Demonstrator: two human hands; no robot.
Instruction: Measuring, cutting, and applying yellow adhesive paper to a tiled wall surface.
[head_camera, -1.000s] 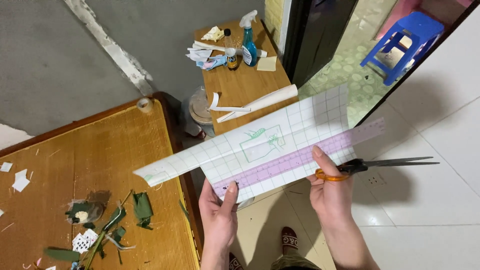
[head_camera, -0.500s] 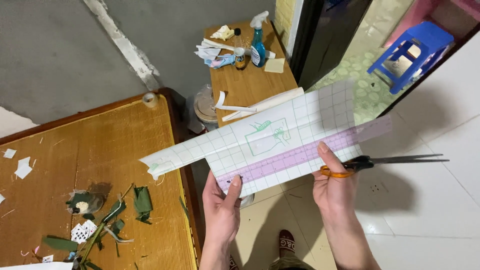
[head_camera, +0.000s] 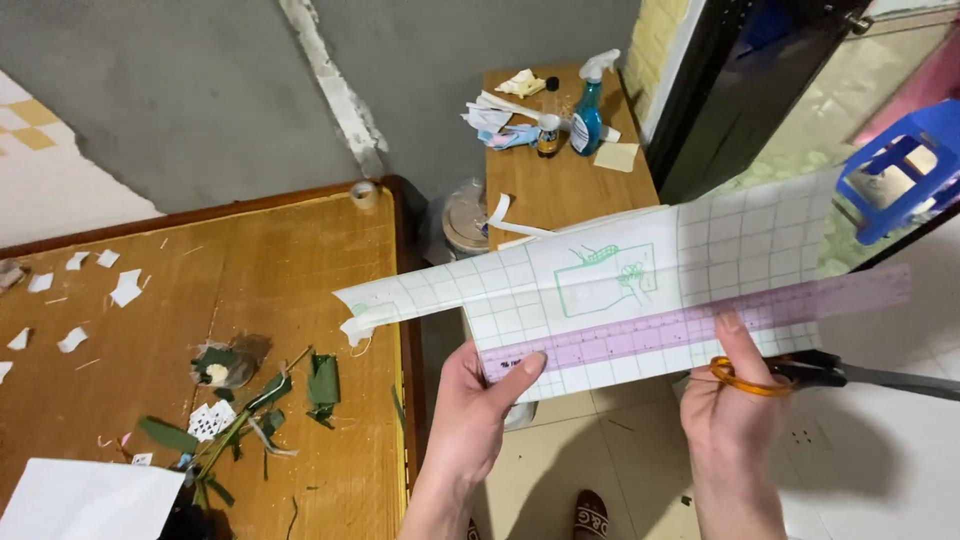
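Observation:
A long white sheet (head_camera: 600, 290) printed with a green grid is held out flat between my two hands, above the floor beside the table. My left hand (head_camera: 475, 410) pinches its lower left edge, thumb on top. A translucent pink ruler (head_camera: 700, 322) lies along the sheet's near edge. My right hand (head_camera: 735, 410) presses its thumb on the ruler and sheet while its fingers sit in the orange handles of scissors (head_camera: 830, 372), whose dark blades point right.
A wooden table (head_camera: 200, 300) at left carries white paper scraps, green cuttings (head_camera: 320, 380), a tape roll (head_camera: 364, 193) and a white sheet (head_camera: 85, 500). A small wooden stand (head_camera: 570, 180) holds a blue spray bottle (head_camera: 588, 105) and papers. A blue stool (head_camera: 900, 170) stands at right.
The sheet and ruler have shifted slightly as my head moved; both hands keep the same hold on them and the scissors.

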